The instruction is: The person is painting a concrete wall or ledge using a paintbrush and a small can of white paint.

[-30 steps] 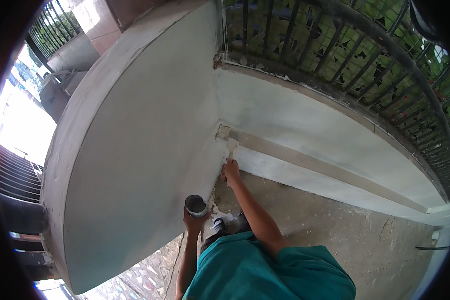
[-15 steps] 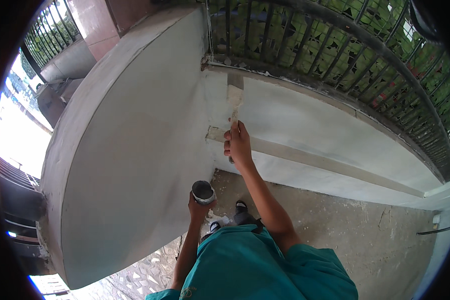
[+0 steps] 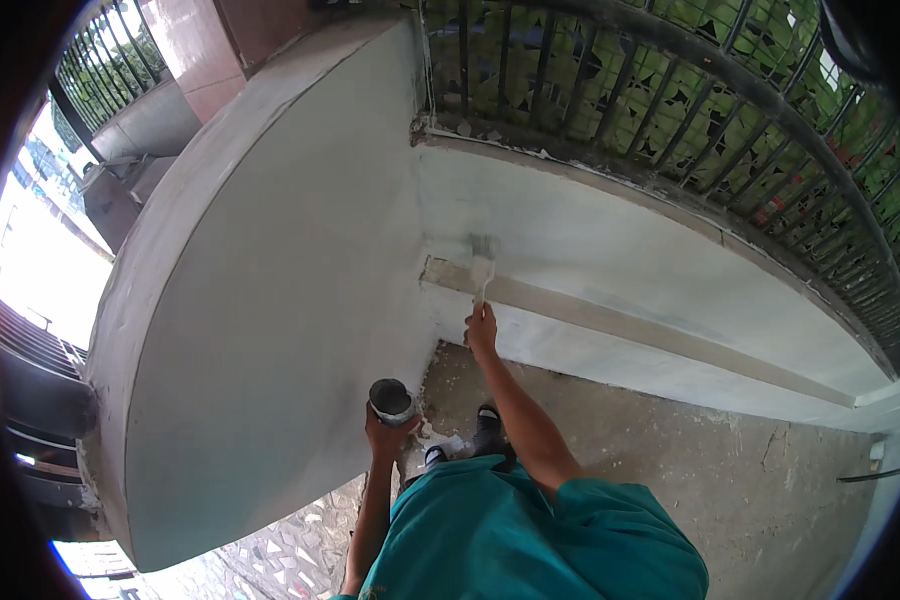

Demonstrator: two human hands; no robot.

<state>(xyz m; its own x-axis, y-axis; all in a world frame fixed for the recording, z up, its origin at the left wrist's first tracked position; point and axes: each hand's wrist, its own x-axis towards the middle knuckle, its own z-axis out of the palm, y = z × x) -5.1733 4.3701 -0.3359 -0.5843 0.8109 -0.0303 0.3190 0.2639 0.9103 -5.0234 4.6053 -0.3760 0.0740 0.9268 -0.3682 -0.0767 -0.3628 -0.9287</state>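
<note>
Two hands show: the right hand grips a brush, fingers folded together round its handle and partly hiding it; the left hand curls round a dark cup, some fingers out of sight. Motion blurs the brush's head, so contact with the pale wall is hard to judge. Half a second ago it was higher, near the fence; now it is just above the ledge. One faint mark on the teal shirt is too small to read

The cup is dark grey inside, the brush whitish, the shirt teal.
</note>
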